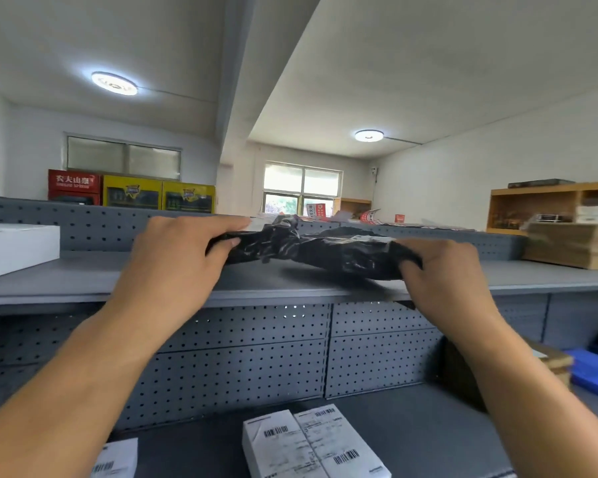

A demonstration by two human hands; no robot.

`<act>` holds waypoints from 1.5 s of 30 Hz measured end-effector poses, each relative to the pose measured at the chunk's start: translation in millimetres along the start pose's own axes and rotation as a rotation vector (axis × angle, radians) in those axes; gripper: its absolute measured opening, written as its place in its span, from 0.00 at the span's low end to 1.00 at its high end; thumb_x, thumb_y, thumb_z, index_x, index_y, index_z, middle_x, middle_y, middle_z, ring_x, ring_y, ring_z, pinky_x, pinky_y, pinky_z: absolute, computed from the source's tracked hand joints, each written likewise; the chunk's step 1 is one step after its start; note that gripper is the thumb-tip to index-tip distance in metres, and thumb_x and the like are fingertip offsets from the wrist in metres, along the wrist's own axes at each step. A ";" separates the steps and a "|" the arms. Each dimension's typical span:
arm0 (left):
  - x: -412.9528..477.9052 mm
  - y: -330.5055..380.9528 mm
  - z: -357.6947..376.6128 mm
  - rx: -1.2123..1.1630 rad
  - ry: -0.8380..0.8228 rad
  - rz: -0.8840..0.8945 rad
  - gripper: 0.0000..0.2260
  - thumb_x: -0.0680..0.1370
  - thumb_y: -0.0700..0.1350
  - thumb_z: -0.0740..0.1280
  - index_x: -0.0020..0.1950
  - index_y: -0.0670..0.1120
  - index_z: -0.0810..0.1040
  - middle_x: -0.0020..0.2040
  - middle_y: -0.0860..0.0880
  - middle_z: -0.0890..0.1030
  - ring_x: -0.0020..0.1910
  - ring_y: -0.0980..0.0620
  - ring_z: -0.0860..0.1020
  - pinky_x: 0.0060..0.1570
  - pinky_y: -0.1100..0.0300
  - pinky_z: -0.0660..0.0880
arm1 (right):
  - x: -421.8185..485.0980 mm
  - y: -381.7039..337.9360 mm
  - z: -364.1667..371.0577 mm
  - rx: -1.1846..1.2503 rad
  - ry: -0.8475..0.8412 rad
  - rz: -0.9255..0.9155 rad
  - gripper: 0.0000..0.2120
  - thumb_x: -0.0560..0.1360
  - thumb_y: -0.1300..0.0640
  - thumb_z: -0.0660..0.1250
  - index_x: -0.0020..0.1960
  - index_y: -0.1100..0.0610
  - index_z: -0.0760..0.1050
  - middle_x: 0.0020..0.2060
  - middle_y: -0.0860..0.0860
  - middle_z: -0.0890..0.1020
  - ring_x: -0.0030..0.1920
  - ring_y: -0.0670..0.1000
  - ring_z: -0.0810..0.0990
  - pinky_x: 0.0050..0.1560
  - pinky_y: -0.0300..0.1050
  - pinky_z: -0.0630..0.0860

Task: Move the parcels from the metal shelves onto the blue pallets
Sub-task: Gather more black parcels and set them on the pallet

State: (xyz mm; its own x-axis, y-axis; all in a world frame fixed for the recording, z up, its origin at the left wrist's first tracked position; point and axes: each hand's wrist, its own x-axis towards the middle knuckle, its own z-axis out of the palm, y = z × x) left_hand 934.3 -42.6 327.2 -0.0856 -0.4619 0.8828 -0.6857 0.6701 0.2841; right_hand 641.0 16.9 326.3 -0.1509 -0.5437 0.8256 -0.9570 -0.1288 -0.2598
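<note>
The left hand (183, 257) pinches the left end of the black parcel (318, 250), fingers laid over the top and thumb tucked beneath. The right hand (442, 270) curls round the right end, bunching the wrap in its grip. The parcel spans the gap between them, its long axis running left to right, roughly parallel to the front edge of the top shelf (118, 274). Both hands are equally placed on it, one at each end, so a pull straight back toward the person looks like the move that clears the edge. The right end sits close to that front edge. Whether the left end is already off the surface cannot be told.

The parcel is a soft, crumpled bag of glossy black film, flat and limp, with a pale label on its upper face. It will likely sag in the middle when carried. The shelf is smooth grey metal backed by perforated panels. Toward its left end rests a rigid white box (14, 246), and toward its right end a cardboard box (573, 246). On the lower shelf lie white labelled parcels (311, 443). A blue slab (594, 374), probably a pallet, shows low at the right.
</note>
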 end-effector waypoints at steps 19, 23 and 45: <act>-29.8 167.8 71.7 -0.509 0.055 0.230 0.18 0.77 0.43 0.68 0.66 0.55 0.78 0.52 0.60 0.79 0.36 0.72 0.76 0.40 0.85 0.68 | -92.2 97.3 -168.6 -0.272 0.486 -0.028 0.12 0.75 0.68 0.71 0.56 0.58 0.85 0.40 0.44 0.82 0.35 0.40 0.74 0.43 0.22 0.70; -35.6 231.8 105.4 -0.565 0.047 0.297 0.17 0.78 0.41 0.70 0.66 0.52 0.79 0.51 0.58 0.79 0.34 0.76 0.72 0.39 0.87 0.64 | -108.3 142.4 -218.4 -0.353 0.556 -0.021 0.13 0.74 0.69 0.71 0.56 0.58 0.85 0.41 0.43 0.80 0.43 0.38 0.75 0.44 0.19 0.66; -83.2 555.6 300.6 -0.918 -0.088 0.419 0.17 0.78 0.40 0.69 0.67 0.50 0.80 0.54 0.57 0.80 0.44 0.62 0.76 0.45 0.84 0.66 | -218.3 382.5 -440.0 -0.627 0.677 0.093 0.10 0.76 0.68 0.70 0.54 0.60 0.85 0.41 0.37 0.80 0.40 0.31 0.77 0.42 0.19 0.67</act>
State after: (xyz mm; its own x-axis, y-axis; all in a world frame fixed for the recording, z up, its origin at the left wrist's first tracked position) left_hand 343.2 193.5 299.2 -0.2705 -0.1039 0.9571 0.2297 0.9585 0.1689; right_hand 199.0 451.2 267.1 -0.1572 0.0967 0.9828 -0.8631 0.4702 -0.1843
